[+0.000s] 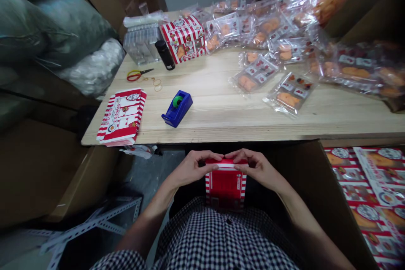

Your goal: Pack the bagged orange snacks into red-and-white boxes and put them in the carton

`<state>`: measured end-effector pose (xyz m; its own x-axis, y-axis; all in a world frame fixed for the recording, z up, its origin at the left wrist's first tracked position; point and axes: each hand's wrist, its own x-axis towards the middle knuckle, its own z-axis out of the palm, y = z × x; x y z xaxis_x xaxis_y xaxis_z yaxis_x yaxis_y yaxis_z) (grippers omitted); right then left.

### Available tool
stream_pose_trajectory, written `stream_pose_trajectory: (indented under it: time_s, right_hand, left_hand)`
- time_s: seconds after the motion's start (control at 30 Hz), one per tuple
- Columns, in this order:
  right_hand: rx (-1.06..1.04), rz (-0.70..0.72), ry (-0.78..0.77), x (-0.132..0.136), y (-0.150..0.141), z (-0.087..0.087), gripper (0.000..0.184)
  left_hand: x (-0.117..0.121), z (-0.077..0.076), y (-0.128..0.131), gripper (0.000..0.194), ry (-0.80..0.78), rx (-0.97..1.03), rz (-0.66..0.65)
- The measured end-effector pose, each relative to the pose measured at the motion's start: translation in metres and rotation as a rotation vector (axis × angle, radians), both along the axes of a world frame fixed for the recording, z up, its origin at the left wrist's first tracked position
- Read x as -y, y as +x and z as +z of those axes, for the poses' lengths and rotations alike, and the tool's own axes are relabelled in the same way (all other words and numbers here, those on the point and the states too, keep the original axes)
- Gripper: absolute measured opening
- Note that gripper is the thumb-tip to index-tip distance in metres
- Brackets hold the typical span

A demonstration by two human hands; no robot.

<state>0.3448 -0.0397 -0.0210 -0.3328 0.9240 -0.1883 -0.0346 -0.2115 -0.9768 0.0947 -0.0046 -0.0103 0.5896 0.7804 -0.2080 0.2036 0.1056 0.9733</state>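
Observation:
A red box with red-and-white striped edges (225,187) is held upright against my lap, just below the table's front edge. My left hand (198,165) pinches the left end of its top flap, thumb on the near side and fingers over the far side. At the right end, my right hand (251,163) grips the same flap in a like way. The fingertips of both hands nearly meet at the middle of the top. A white strip of the flap shows between thumbs and fingers.
On the wooden table (202,114) are a blue tape dispenser (177,109), flat striped cartons (122,117), scissors (139,74), a black bottle (165,55), a filled striped box (185,40) and several clear packets (256,72). A carton of packed boxes (367,194) stands at right.

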Motion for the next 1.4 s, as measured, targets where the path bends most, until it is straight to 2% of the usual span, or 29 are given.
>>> stream_pose_trajectory:
  time_s: [0.13,0.3,0.53,0.7,0.9,1.0,1.17,1.27,1.4]
  right_hand:
    - [0.051,0.069,-0.016,-0.01,0.001,-0.006,0.027]
    - [0.09,0.038,-0.073,-0.017,-0.001,-0.011,0.025]
    - [0.043,0.03,-0.125,-0.021,-0.004,-0.008,0.019]
    - [0.019,0.138,-0.144,-0.029,-0.002,-0.011,0.018]
    - [-0.012,0.128,-0.2,-0.015,-0.003,-0.019,0.033]
    - [0.004,0.221,-0.177,-0.013,0.004,-0.012,0.037]
    - [0.095,0.439,-0.102,-0.036,0.01,0.003,0.029]
    - [0.073,0.394,-0.153,-0.046,0.004,0.001,0.025]
    - [0.034,0.17,-0.181,-0.037,-0.004,-0.011,0.023]
  left_hand:
    - [-0.009,0.0,0.003,0.03,0.065,-0.064,-0.007]
    - [-0.015,-0.002,0.008,0.025,0.065,-0.08,0.0]
    - [-0.015,-0.008,0.007,0.024,0.065,-0.101,-0.008]
    - [-0.016,-0.007,0.001,0.028,0.131,-0.146,-0.087]
    - [-0.009,-0.006,-0.007,0.03,0.242,-0.226,-0.115]
    - [-0.006,-0.002,-0.009,0.03,0.245,-0.226,-0.127]
    - [-0.014,0.009,-0.003,0.024,0.32,-0.296,-0.226]
    - [-0.021,0.008,0.005,0.023,0.33,-0.288,-0.22]
    - [-0.022,-0.003,0.009,0.022,0.267,-0.227,-0.162]
